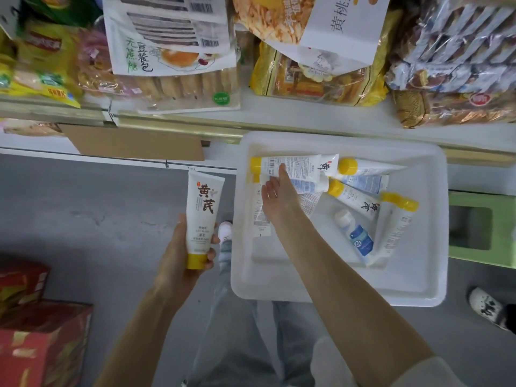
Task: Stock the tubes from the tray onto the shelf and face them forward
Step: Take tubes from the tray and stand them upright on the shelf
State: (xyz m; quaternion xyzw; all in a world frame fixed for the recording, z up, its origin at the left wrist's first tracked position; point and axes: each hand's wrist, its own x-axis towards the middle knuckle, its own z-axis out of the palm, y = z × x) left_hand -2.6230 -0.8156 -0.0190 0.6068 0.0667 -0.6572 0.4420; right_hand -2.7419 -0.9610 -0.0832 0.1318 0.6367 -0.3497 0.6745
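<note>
While the left hand point(185, 247) is curling around a white tube point(202, 216) near its yellow cap, thumb on one side and fingers wrapping the other, it is holding that tube upright over the grey floor point(83, 208), cap down and printed front facing the camera. The right hand point(275, 195) is reaching into the white tray point(340, 291) with its fingers stretched out and only loosely spread, the fingertips point(282, 169) touching the topmost tube point(296, 163) of the pile (it is not gripping anything that can be seen). That tube is lying on its side near the tray's far left corner, back label up, cap pointing left. Several more yellow-capped tubes point(360, 196) are lying criss-crossed in the tray, along with a small blue-labelled bottle point(357, 236). The tray is sitting just in front of the shelf point(178, 121), where bagged snacks point(173, 65) are crowding the upper level
</note>
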